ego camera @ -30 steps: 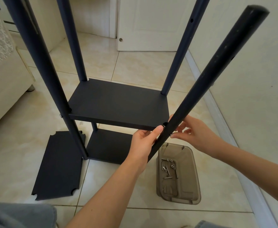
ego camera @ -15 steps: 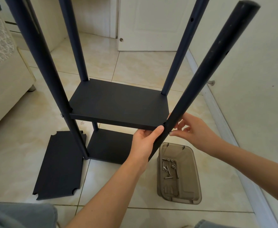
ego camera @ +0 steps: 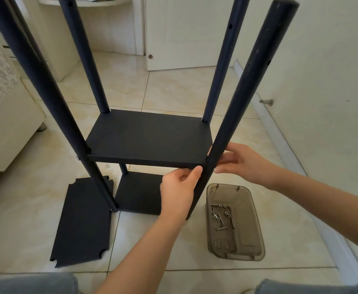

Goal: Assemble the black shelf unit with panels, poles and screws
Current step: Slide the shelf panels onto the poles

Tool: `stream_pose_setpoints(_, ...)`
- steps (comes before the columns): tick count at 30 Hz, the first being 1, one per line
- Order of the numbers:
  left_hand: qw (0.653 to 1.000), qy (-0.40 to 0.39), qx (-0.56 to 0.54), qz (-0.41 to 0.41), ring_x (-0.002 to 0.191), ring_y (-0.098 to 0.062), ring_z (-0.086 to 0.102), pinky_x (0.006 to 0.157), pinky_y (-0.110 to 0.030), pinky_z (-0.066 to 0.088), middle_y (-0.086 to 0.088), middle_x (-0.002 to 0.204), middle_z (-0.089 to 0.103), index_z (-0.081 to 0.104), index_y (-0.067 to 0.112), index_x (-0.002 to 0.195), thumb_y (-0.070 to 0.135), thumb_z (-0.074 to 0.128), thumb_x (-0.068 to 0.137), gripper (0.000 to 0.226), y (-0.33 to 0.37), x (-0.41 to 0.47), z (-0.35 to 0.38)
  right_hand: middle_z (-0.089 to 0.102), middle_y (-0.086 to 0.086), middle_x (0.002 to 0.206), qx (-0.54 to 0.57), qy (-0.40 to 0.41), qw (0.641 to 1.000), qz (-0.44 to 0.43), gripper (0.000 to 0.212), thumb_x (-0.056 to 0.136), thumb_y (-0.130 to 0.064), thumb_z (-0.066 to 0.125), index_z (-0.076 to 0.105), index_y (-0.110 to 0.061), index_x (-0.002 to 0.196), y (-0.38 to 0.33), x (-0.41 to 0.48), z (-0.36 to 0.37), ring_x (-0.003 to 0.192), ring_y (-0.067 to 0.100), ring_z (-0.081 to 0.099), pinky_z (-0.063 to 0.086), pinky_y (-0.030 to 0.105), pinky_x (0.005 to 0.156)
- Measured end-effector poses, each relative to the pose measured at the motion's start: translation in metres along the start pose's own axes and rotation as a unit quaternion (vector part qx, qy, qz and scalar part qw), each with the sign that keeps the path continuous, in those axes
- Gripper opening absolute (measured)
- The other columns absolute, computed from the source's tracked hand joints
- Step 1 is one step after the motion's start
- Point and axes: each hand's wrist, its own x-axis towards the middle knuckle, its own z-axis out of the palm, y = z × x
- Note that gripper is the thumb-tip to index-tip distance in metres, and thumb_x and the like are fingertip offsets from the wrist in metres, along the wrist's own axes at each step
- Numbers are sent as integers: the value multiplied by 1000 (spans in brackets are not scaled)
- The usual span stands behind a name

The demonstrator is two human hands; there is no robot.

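Observation:
The black shelf unit stands on the tiled floor with a lower panel (ego camera: 139, 192) and a middle panel (ego camera: 148, 136) between several upright poles. The near right pole (ego camera: 248, 81) leans against the middle panel's front right corner. My left hand (ego camera: 180, 189) grips that corner from below, thumb on the panel's front edge. My right hand (ego camera: 241, 160) holds the pole at the same height, fingers curled around its right side. A loose black panel (ego camera: 82, 223) with notched corners lies flat on the floor at the left.
A brownish translucent plastic tray (ego camera: 252, 209) holding several screws (ego camera: 222, 217) sits on the floor right of the unit. A white wall with a skirting board and a doorstop (ego camera: 266, 102) runs along the right. Cream furniture (ego camera: 8, 124) stands left, a white door behind.
The near right pole has swung more upright against the panel corner. My right hand has closed around it, and the camera view has tilted up a little.

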Motion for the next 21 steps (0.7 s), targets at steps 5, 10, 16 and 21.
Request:
stream_pose_setpoints(5, 888, 138, 284, 335, 71, -7, 58, 61, -27, 54, 13, 79, 56, 74, 20, 82, 38, 80, 80, 20, 6, -13, -7, 75, -19, 91, 6, 2, 1000, 19, 42, 85, -11, 74, 58, -35, 116, 5, 5, -4, 87, 4, 72, 51, 19, 82)
stream_pose_setpoints(10, 833, 65, 401, 376, 118, -29, 58, 99, -45, 47, 0, 111, 72, 72, 14, 110, 41, 89, 68, 52, 18, 3, -2, 75, -16, 87, 20, 5, 999, 35, 41, 80, -9, 78, 63, -39, 104, 8, 8, -6, 83, 3, 72, 45, 24, 82)
stream_pose_setpoints(16, 828, 33, 419, 371, 120, -24, 57, 111, -43, 37, 1, 105, 70, 69, 16, 100, 44, 83, 76, 39, 25, 21, 1, 76, -15, 90, 38, 7, 999, 36, 37, 83, -10, 75, 65, -34, 109, 5, 6, -7, 86, 5, 72, 46, 18, 77)
stream_pose_setpoints(21, 823, 37, 419, 381, 113, -22, 59, 113, -44, 35, 2, 105, 69, 68, 20, 100, 43, 79, 81, 32, 23, 24, 1, 76, -12, 94, 48, -6, 997, 53, 31, 86, -15, 73, 68, -31, 113, 5, 4, -12, 89, 5, 71, 52, 26, 81)
